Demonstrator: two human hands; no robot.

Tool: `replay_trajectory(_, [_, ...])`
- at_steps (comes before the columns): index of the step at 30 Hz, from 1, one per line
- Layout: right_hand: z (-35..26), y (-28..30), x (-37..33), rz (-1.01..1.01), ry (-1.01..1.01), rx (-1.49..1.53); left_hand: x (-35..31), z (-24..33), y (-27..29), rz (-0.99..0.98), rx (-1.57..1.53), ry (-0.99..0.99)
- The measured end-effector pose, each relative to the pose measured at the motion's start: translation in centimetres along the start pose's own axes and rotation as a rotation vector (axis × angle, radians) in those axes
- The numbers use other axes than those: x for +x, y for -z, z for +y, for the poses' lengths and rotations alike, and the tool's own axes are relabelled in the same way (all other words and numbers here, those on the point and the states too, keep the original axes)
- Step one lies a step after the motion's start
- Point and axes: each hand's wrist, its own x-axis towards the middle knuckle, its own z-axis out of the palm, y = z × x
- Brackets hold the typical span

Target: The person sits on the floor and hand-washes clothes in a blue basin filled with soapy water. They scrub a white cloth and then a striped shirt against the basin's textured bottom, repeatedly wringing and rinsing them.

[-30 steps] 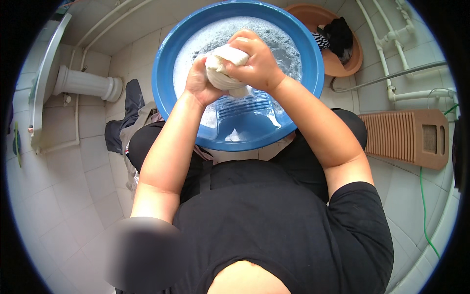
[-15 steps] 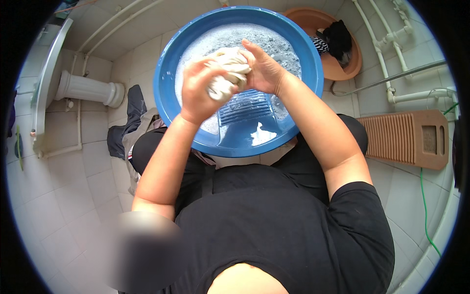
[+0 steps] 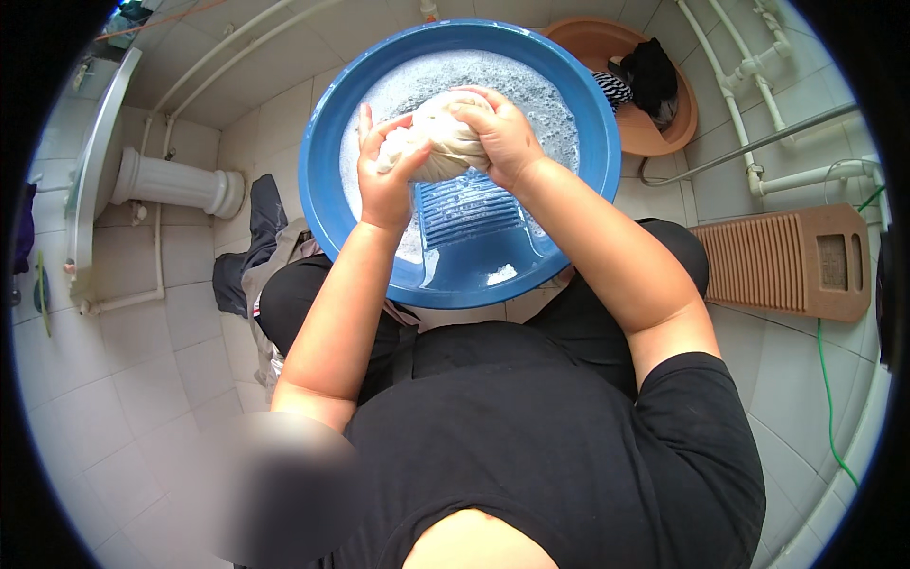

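A bunched, cream-white wet cloth [image 3: 438, 142] is held between both hands above the soapy water [image 3: 493, 78]. My left hand [image 3: 387, 180] grips its left end, with one finger raised off it. On the other end, my right hand [image 3: 504, 136] wraps its fingers over the top. Below them is a large round blue basin [image 3: 318, 161] with a ribbed washboard slope [image 3: 469, 211] moulded into its near side. A small patch of white suds [image 3: 501, 275] lies on the smooth part under the ribs. How the cloth is folded inside my grip is hidden.
An orange basin [image 3: 607, 36] holding dark and striped clothes [image 3: 654, 81] stands at the back right. A brown washboard [image 3: 758, 266] lies to the right. Dark and beige clothes [image 3: 256, 247] lie on the left near a white pedestal [image 3: 175, 180]. White pipes [image 3: 739, 104] run along the walls.
The cloth has been turned and squeezed into a wider bundle. My right hand, spread beside it earlier, now closes over its end. The suds patch on the basin slope has shrunk.
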Motion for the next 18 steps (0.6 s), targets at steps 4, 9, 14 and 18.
replay_trajectory(4, [-0.1, -0.3, -0.6, -0.006, 0.104, -0.204, 0.0, 0.3, -0.3, 0.028, -0.476, 0.329])
replay_trajectory(9, [1.1, -0.4, -0.5, 0.093, 0.477, -0.631, -0.6, -0.8, -1.6, 0.175, -0.550, 0.438])
replay_trajectory(14, [-0.1, -1.1, -1.6, 0.055, 0.688, -0.954, 0.1, -0.1, -2.2, 0.174, -0.622, 0.631])
replay_trajectory(18, [-0.8, -1.6, -2.0, -0.012, 0.818, -1.107, 0.5, -0.4, -1.6, 0.055, -0.659, 0.770])
